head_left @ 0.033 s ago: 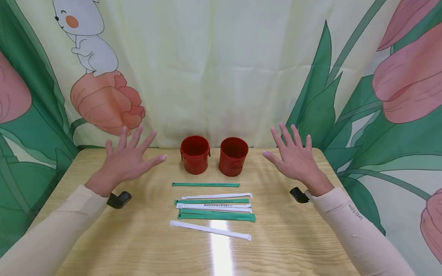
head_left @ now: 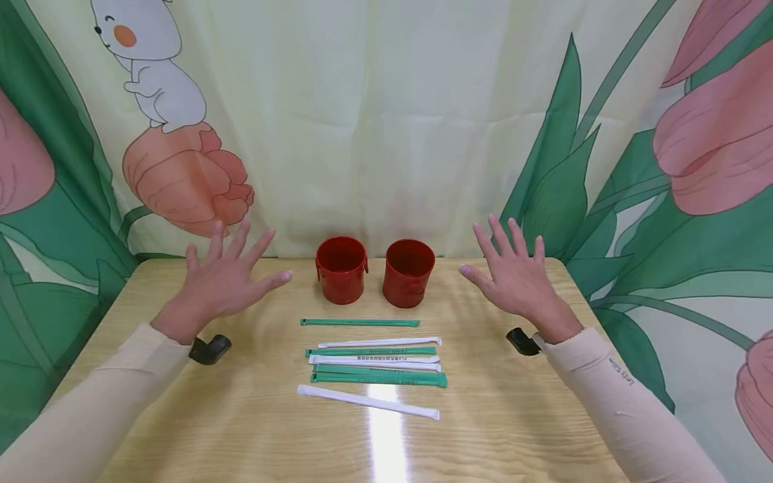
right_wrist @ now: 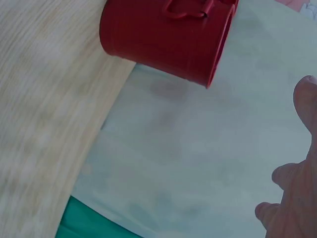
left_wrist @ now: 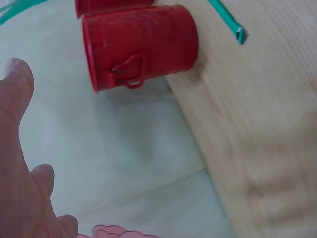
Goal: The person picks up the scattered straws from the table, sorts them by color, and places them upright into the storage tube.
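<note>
Both hands are held up over the table with fingers spread and nothing in them. My left hand (head_left: pixel 220 282) is left of a small red pail (head_left: pixel 341 272) with little side loops; in the left wrist view that pail (left_wrist: pixel 143 47) lies beyond the thumb. To the right of a second red pail (head_left: pixel 408 275) is my right hand (head_left: pixel 513 278). The two pails stand upright side by side near the table's back edge. In front of them lie several wrapped straws, such as a green one (head_left: pixel 359 323) nearest the pails and a white one (head_left: pixel 368 402) nearest me.
The wooden table (head_left: pixel 253 416) ends at a light curtain (head_left: pixel 423 134) printed with tulips and a white animal, hanging right behind the pails. Between the front and back straws, more green straws (head_left: pixel 380 379) and white straws (head_left: pixel 374 360) lie close together, some overlapping.
</note>
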{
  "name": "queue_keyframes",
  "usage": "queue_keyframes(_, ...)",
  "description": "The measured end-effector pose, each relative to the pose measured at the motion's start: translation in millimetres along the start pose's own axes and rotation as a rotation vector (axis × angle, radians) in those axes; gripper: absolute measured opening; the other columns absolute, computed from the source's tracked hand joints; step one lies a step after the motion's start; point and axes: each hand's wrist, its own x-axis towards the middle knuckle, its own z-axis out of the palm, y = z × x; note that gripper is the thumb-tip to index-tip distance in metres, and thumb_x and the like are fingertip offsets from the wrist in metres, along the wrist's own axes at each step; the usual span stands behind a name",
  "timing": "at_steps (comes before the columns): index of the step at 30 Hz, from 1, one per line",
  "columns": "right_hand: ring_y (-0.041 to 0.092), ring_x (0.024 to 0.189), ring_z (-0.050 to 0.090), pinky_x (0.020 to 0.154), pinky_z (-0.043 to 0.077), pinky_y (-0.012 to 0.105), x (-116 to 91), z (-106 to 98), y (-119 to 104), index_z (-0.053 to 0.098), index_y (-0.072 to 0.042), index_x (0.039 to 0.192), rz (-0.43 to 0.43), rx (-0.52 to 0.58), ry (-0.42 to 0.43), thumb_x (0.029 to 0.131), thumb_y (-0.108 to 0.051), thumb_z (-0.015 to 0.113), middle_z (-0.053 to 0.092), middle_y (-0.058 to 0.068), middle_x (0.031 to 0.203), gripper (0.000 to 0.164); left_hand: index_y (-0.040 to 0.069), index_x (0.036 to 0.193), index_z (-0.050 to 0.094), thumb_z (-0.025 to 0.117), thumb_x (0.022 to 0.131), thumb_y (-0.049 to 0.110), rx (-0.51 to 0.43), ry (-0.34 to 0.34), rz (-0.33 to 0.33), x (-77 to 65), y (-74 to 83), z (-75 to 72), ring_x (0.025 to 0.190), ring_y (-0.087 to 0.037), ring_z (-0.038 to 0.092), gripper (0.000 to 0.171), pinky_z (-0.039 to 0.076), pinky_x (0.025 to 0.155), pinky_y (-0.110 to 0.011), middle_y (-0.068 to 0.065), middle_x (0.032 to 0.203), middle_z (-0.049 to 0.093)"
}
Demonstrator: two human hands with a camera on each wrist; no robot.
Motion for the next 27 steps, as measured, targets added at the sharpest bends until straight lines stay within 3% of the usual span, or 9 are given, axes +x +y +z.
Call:
queue_keyframes(9,0.047,0.162,-0.006,0.119,-0.006,0.083,-9.5,6.9,-5.3,0.008,-0.022,0.169,-0.018,0.0,-0.035,0.103,-0.066,0.042,-0.001,0.012,0.178,0.087,0.031,0.169,0.006,0.034,0.091,0.089,0.002,-0.006,0.004,-1.6,4.9,7.1,0.157,-0.054,-0.021,0.102,-0.009,0.112,-0.089,-0.02,0.176,-0.006)
queue_keyframes(27,0.044,0.163,0.001,0.121,-0.001,0.081,-38.9,33.1,-37.7,0.016,-0.025,0.169,-0.186,0.039,-0.083,0.102,-0.06,0.052,0.007,0.007,0.178,0.083,0.032,0.169,0.004,0.037,0.09,0.089,-0.036,-0.013,0.02,-3.9,15.6,18.4,0.157,-0.057,-0.016,0.102,-0.009,0.115,-0.087,-0.019,0.176,-0.003)
